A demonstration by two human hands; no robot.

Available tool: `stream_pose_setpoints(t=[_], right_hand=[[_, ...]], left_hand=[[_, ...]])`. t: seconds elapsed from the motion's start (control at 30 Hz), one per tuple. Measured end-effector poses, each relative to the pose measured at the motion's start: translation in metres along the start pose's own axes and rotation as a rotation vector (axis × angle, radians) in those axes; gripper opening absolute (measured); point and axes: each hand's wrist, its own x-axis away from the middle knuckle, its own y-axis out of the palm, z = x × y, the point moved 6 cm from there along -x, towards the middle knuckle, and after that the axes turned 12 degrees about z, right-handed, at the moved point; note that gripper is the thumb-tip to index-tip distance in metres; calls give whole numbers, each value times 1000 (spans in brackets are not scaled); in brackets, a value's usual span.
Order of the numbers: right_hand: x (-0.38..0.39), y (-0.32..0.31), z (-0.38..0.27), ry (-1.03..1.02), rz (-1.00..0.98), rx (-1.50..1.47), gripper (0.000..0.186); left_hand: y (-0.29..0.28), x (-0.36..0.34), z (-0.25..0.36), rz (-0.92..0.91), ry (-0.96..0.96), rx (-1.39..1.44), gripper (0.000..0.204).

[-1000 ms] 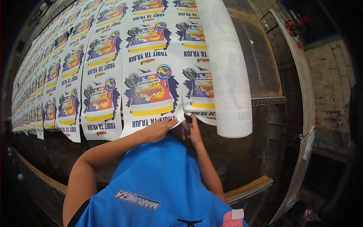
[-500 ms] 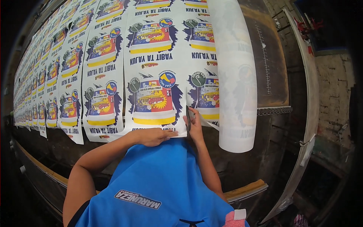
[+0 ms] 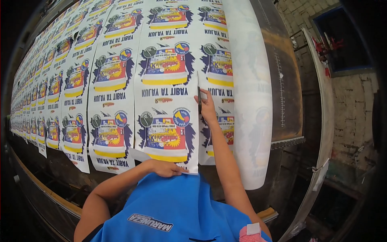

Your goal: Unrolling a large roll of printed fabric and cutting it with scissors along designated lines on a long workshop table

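A broad white printed sheet (image 3: 165,101) spreads before me, covered with rows of upside-down colourful paint-pail pictures. My left hand (image 3: 166,168) is closed on the near edge of one printed strip, close to my blue shirt. Farther out, my right hand (image 3: 207,107) grips dark scissors (image 3: 200,101), pointing away from me along the gap between two columns of pictures. A slit runs from the near edge up to the scissors. The blades are partly hidden at the sheet.
A thick white roll (image 3: 252,121) of the sheet lies on the right. Beyond it is a dark, worn tabletop (image 3: 288,92) with a toothed strip (image 3: 287,142) at its near end. Several separated strips hang over the near edge at left. A pale beam (image 3: 322,101) and block wall (image 3: 352,109) stand farther right.
My right hand has pushed the scissors farther away along the sheet, and the slit is longer. My left hand still holds the near edge. The view has shifted, so the sheet appears lower.
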Motion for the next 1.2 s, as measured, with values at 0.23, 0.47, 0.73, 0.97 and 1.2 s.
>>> stream_pose_setpoints(t=[0.23,0.47,0.73,0.97,1.2], right_hand=[[-116,36,-19,-80,13,47,41],[-225,64,-54,-95,18,204,38],[-366,103,-90,-441,163,406,48],[-447,123,-125,-139,73,374,47],[-487,134,-150,-105,95,348,58]], left_hand=[[-9,-24,-29,-172,-104,140,48],[-30,-49,-51,-383,-153,251,52],[-27,-71,-83,-545,-136,448,51],[-32,-73,-95,-452,-108,616,52],[-44,-68,-94,-423,-116,600,56]])
